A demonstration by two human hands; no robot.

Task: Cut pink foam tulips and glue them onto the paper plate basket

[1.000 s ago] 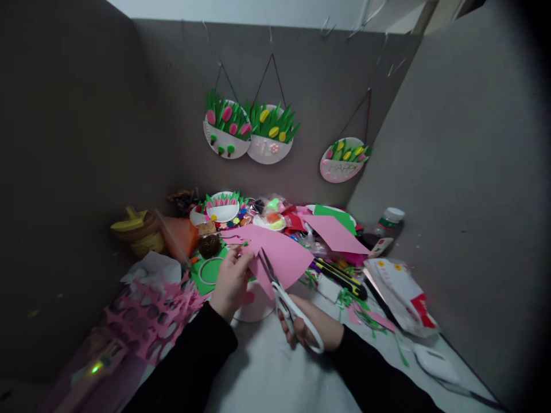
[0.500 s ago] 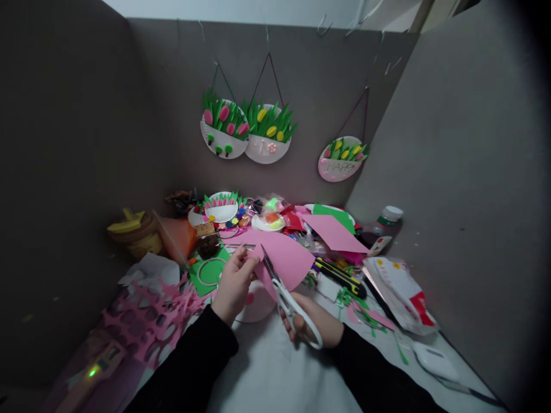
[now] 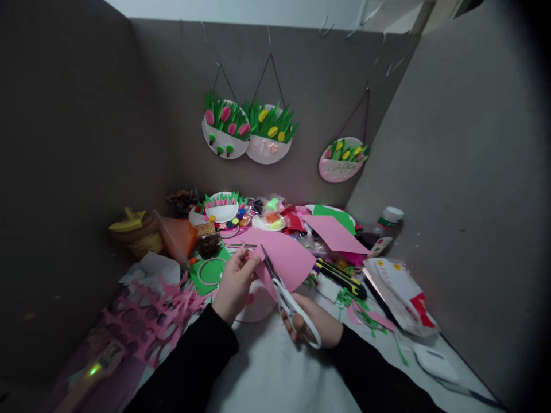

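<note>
One pink sheet (image 3: 293, 261) is over the table (image 3: 275, 378), pinched by the left hand (image 3: 236, 281); the right hand (image 3: 316, 322) grips scissors (image 3: 282, 291) against it. Cutting looks underway, much of the sheet uncut. Pink scraps (image 3: 138, 327) lie leftward; three decorated plates (image 3: 269, 152) hang on the grey panel (image 3: 301, 69) behind.

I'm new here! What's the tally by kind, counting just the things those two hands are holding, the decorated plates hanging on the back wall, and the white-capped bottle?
Scissors: 1
Pink sheet: 1
Hanging decorated plates: 3
White-capped bottle: 1
Total: 6
</note>
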